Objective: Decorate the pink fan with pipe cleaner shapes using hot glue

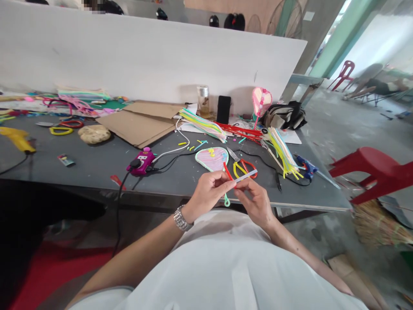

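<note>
Left hand (208,193), wearing a metal wristwatch (181,218), and right hand (253,203) held just above the front edge of a grey worktop (87,172). Both hands are closed in a fingertip pinch on a pale flat strip (247,175) and a red stem (227,171); a green loop (226,200) hangs below them. Whether stem and loop are joined is hidden by the fingers. Just beyond lies a pink-and-white pipe-cleaner fan (211,158) with a teal rim, touching or nearly touching the stem. Beside it rest red-and-yellow scissors (241,168), blades open and pointing away from the person. Risks, as judged: the thin strip could slip from the pinch, or its end could snag the fan. A careless reach could meet the scissor blades. The black cord (118,215) of a magenta electric tool (141,161), possibly a glue gun, drops over the worktop edge, where a knee or sleeve could catch it and drag the tool. The blue glue gun (306,168) and its cord lie close to the loose yellow pipe cleaners (282,150).
</note>
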A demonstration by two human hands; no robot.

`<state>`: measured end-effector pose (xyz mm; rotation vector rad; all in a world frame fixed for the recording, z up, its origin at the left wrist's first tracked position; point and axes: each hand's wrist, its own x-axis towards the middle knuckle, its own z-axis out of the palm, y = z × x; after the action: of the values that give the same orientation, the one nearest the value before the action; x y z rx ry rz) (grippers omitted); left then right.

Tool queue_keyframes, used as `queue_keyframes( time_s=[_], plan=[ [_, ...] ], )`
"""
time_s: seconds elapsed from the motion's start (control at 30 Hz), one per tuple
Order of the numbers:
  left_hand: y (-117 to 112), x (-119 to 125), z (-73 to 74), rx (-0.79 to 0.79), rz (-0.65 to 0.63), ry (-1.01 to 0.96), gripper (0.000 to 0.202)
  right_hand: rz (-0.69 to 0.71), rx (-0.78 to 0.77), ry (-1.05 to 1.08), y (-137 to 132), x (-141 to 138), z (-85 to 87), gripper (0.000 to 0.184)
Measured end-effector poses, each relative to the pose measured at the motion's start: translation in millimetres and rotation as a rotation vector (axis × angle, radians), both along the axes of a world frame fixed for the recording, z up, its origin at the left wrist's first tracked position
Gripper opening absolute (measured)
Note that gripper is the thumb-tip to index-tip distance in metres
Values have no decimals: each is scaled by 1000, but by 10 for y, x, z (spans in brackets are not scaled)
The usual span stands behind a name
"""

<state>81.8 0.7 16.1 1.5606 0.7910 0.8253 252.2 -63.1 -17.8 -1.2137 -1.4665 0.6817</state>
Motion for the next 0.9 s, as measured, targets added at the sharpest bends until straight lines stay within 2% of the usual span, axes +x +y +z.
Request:
queue_keyframes(
  time_s=[0.13, 0.3, 0.47, 0.57, 0.63, 0.73, 0.83, 0.9],
  plan=[
    [-30, 17, -31, 47, 17, 36, 32, -9, -44, 114, 10, -12, -124, 15],
    [-88, 22, -63, 108, 42, 43, 32, -13, -87, 129, -21, 3, -192, 18],
    [-108, 10, -138, 2, 32, -60, 27, 36, -145, 92, -33, 59, -210, 18],
    [-91, -14, -185, -94, -20, -102, 28, 45, -196, 33, -20, 104, -213, 21],
    [-75, -41, -211, -148, -71, -116, 28, 92, -239, 10, -4, 139, -187, 23],
    [-62, -95, -238, -179, -117, -110, 26, 243, -322, 19, 38, 214, -86, 25],
    [-55, -150, -258, -190, -122, -68, 23, 390, -464, 20, 112, 319, 82, 27],
    [-48, -178, -272, -195, -130, -49, 21, 475, -540, -56, 178, 389, 214, 28]
  ],
)
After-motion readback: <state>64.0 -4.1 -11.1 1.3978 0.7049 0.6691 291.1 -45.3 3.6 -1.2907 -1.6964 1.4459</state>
